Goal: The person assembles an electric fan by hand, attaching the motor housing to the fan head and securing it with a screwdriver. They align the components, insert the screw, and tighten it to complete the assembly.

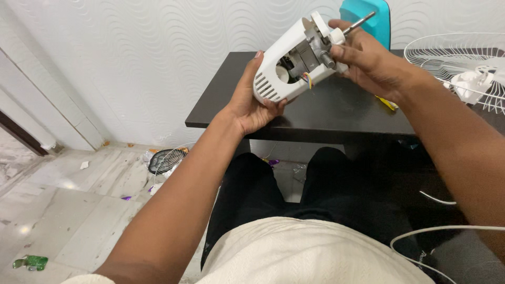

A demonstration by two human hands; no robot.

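You held the white fan motor housing (286,66) up in the air above the near edge of the dark desk (326,113), tilted so its metal shaft (359,23) pointed up and to the right; your left hand (252,102) cupped the rounded, slotted end of the housing from below, fingers curled around it and thumb up along its side; your right hand (368,63) closed around the shaft end, fingertips pinching the small white collar (336,36) at the base of the shaft. The open side of the housing faced you, with the grey motor block (307,52) and a few coloured wires (306,80) showing inside. On the desk to the right lay a white wire fan guard (457,66), and a small yellow piece (386,102) sat just beneath your right wrist; a teal object (371,16) stood behind the housing against the wall. Down on the marble floor (79,200), another fan guard (167,159) lay among scraps, and a white cable (442,231) curled beside your right leg.
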